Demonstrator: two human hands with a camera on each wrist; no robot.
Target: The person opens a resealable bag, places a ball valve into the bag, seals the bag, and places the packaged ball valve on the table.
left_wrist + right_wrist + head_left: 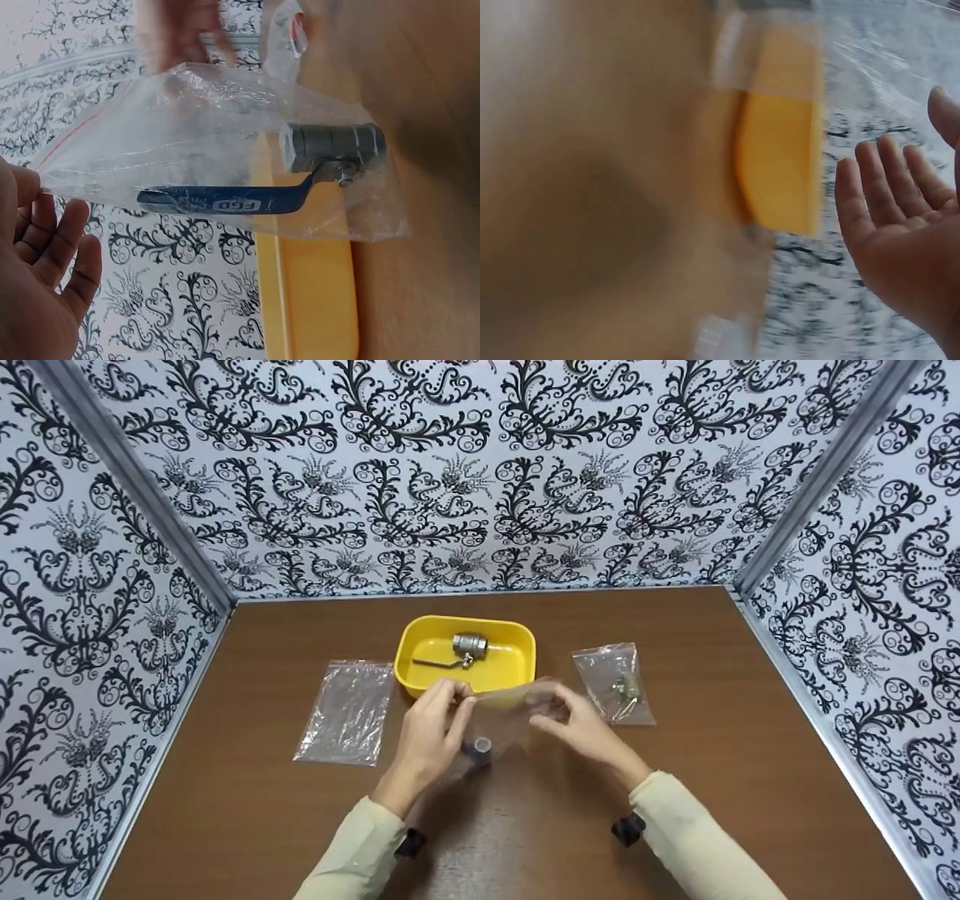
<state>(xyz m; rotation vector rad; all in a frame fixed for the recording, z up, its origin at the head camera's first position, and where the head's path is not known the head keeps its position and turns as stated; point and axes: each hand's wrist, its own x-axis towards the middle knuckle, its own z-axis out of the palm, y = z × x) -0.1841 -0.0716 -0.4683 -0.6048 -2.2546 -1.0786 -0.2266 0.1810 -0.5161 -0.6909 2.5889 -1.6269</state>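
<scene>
My left hand (431,727) pinches a top corner of a clear zip bag (217,97) between thumb and forefinger. Inside the bag, a metal ball valve (334,146) with a blue lever handle (232,199) lies at the bottom end. The bag hangs upright just in front of the yellow tray (527,660). My right hand (581,727) is by the bag's other top corner, blurred in the head view. In the right wrist view its fingers (889,180) are loosely extended, with the thumb apart from them.
Another ball valve (469,644) with a lever lies in the yellow tray. A flat clear zip bag (346,712) lies left of the tray. To the right is a zip bag (600,671) holding small metal pieces (625,688). Patterned walls (465,510) enclose the brown table (247,810).
</scene>
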